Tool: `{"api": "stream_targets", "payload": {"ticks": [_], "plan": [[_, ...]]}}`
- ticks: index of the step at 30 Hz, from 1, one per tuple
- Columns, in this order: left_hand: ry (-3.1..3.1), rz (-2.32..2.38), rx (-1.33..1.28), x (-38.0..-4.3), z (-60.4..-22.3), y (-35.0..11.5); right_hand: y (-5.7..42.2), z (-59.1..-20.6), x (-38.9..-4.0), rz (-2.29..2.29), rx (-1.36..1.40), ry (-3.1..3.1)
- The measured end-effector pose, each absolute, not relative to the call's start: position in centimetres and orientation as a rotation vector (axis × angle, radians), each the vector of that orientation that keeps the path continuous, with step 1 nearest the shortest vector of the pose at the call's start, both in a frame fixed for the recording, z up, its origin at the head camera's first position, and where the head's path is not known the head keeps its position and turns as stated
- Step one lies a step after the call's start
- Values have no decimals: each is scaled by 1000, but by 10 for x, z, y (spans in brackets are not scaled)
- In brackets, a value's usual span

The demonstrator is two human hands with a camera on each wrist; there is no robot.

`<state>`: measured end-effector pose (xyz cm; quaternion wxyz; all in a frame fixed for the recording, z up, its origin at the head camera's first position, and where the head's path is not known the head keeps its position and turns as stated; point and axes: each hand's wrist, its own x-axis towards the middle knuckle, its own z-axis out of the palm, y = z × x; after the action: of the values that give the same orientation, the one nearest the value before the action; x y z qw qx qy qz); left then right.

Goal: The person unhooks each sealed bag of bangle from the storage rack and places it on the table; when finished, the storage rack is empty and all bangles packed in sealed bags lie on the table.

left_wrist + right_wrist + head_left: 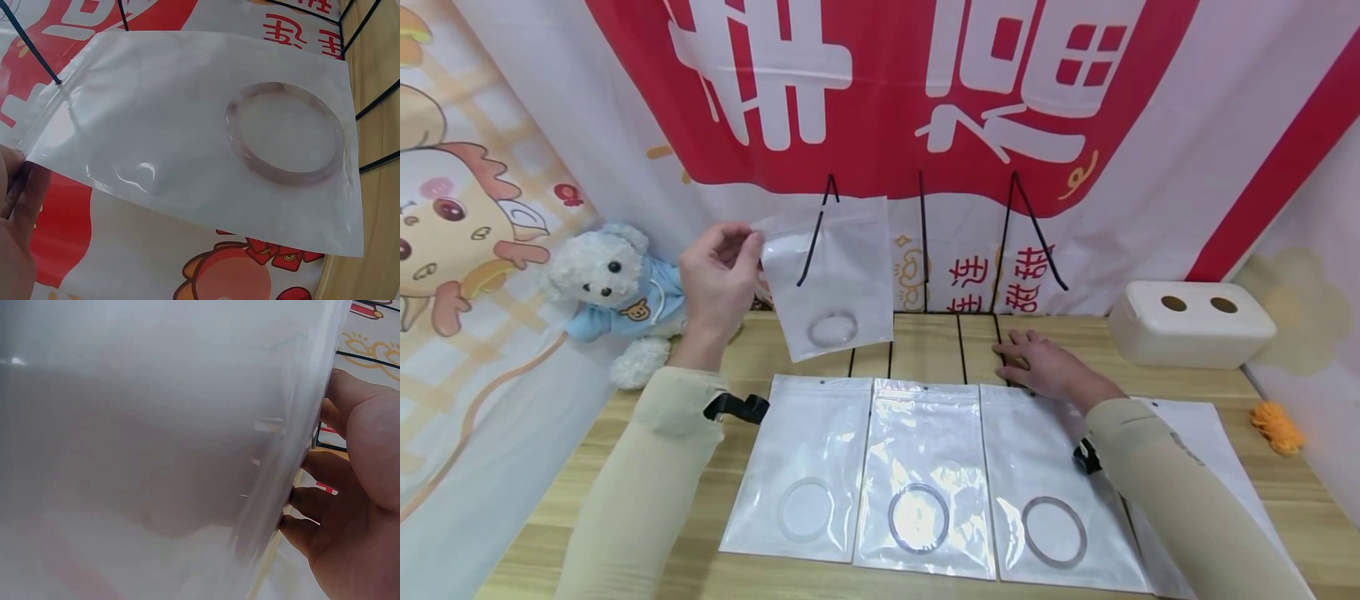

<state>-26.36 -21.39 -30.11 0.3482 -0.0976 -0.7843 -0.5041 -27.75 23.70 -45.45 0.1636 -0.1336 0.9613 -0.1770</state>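
Observation:
In the head view, my left hand (722,271) pinches the top left corner of a clear-fronted zip bag (850,250) with a bangle (832,330) in it. A prong of the black wire rack (923,250) passes through the bag's top strip. The left wrist view shows the bangle (284,175) as pale pinkish with darker patches. My right hand (1037,362) lies low over the rack's base wires, fingers loosely spread, just beyond the top edge of another bangle bag (1022,442). In the right wrist view, that hand's fingers (325,469) show beside a bag edge.
Two more bangle bags (820,417) (925,425) lie to the left in the row, and another bag (1195,425) lies partly under my right forearm. A white box with two holes (1195,333), an orange bundle (1277,427) and a teddy bear (617,283) stand around. A printed cloth (880,108) hangs behind.

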Motion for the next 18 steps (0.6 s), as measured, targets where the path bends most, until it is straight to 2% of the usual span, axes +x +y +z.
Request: {"api": "stream_targets", "payload": {"ticks": [18], "plan": [[-1901, -1322, -386, -249, -307, -227, 238, -457, -277, -518, -410, 2754]]}}
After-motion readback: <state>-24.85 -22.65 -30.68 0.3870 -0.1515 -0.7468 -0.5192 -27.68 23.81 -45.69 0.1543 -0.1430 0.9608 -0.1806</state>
